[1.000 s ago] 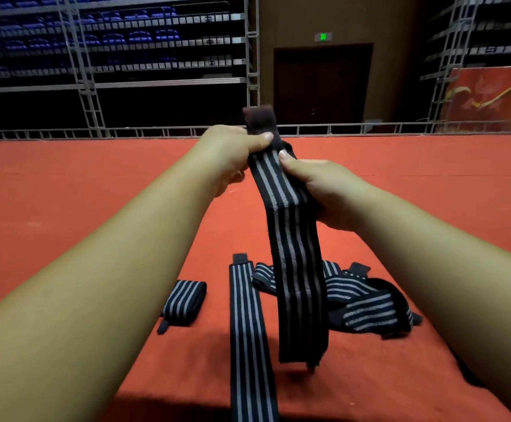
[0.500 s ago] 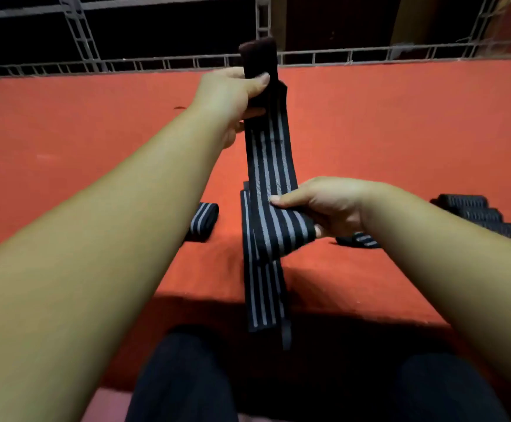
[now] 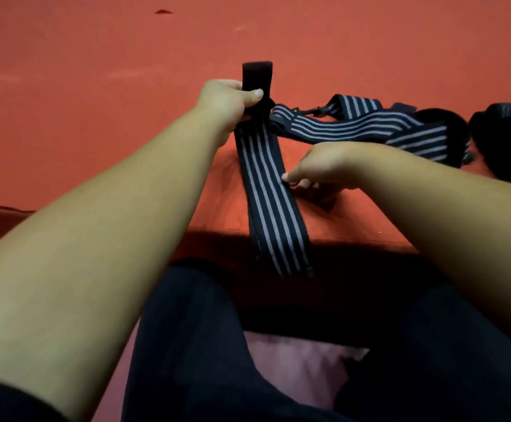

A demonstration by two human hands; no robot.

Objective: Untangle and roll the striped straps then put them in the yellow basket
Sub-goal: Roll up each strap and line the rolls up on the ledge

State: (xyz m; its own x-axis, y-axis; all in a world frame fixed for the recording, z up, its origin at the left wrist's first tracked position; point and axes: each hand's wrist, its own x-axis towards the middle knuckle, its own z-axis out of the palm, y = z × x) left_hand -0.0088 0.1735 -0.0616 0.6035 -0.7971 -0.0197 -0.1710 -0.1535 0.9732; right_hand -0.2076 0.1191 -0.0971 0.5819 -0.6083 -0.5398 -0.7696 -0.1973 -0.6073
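Fingers of left hand point(image 3: 227, 102) curl tight round strap point(image 3: 266, 184) near its dark end; right hand point(image 3: 321, 166) fingertips pinch its edge lower down.

Dim, warm light falls from above and somewhat ahead. The red table point(image 3: 96, 86) is evenly lit across its far part with no glare, then drops into a deep shadow band at its near edge. The right hand point(image 3: 324, 166) throws a small dense shadow just beneath itself. The stripes of the striped strap point(image 3: 266, 184) read fairly crisp mid-frame. The left forearm point(image 3: 111, 239) is soft and stretched by the wide lens toward the lower corner. The dark trousers point(image 3: 187, 345) and the dark bundle point(image 3: 507, 138) at the right edge sink to near-black, their detail lost
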